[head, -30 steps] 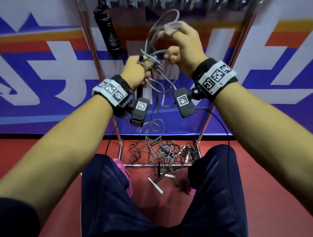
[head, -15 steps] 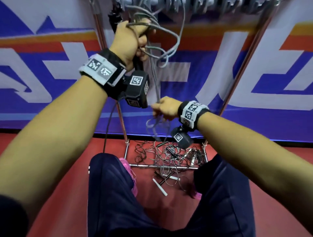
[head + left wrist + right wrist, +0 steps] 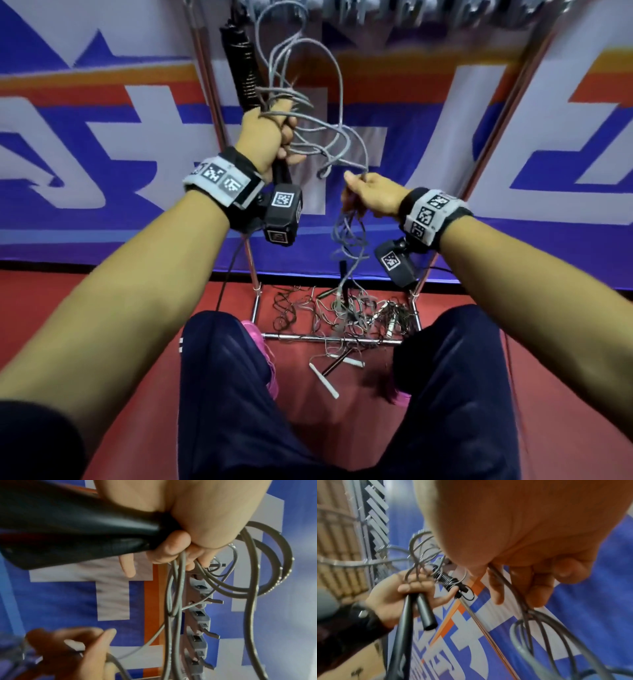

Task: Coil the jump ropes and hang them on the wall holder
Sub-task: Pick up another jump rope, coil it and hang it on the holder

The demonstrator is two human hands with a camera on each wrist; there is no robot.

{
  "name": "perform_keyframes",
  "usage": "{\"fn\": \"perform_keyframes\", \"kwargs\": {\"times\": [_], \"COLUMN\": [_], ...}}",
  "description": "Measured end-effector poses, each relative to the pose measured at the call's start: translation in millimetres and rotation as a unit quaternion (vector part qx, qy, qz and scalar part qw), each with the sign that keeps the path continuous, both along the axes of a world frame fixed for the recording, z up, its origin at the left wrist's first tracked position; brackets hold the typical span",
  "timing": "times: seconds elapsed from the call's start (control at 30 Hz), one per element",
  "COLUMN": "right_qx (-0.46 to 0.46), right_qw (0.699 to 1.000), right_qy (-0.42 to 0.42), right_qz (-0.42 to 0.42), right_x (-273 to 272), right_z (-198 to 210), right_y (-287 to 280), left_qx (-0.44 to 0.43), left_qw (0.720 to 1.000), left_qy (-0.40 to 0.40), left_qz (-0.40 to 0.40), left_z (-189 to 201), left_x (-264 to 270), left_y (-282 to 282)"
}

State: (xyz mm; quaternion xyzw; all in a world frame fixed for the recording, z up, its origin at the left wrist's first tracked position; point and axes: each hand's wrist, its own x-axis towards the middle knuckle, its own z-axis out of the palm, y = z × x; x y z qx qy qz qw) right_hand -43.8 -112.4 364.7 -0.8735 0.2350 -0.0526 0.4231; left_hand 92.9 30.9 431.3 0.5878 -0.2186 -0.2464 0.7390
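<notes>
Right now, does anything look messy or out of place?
Yes: a tangled pile of ropes sprawls on the floor at the foot of the rack, and two white handles lie outside its front bar. The grey rope loops unevenly.

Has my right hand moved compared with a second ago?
Yes. The right hand dropped from level with the banner's orange stripe to well below it, now pinching the grey jump rope.

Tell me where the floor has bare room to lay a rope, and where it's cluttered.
Bare red floor lies left of the stand's left post, along the wall, and again right of the person's right leg. Crowded: the rope tangle between the posts, spilling over the front bar.
</notes>
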Motion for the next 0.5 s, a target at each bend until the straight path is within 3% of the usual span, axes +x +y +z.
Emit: {"fn": "perform_keyframes", "kwargs": {"times": [0.1, 0.2, 0.33, 0.5], "right_qx": [-0.033, 0.083, 0.298, 0.282], "right_qw": [0.995, 0.994, 0.954, 0.959], "right_qy": [0.07, 0.07, -0.031, 0.006], "right_qz": [0.056, 0.011, -0.021, -0.021], "right_x": [2.9, -2.4, -1.7, 2.2], "right_z": [-0.7, -26.6, -65.1, -84.9], "right_y": [9.2, 17.2, 31.9, 37.8], "left_qx": [-0.074, -0.183, -0.16, -0.137], "left_qw": [0.992, 0.967, 0.981, 0.987], "left_qy": [0.095, 0.165, 0.104, 0.068], "left_qz": [-0.036, -0.059, -0.021, 0.056], "left_z": [3.9, 17.3, 20.3, 18.1], "left_x": [-2.7, 0.4, 8.1, 31.9], "left_y": [-2.6, -1.6, 4.7, 21.5]}}
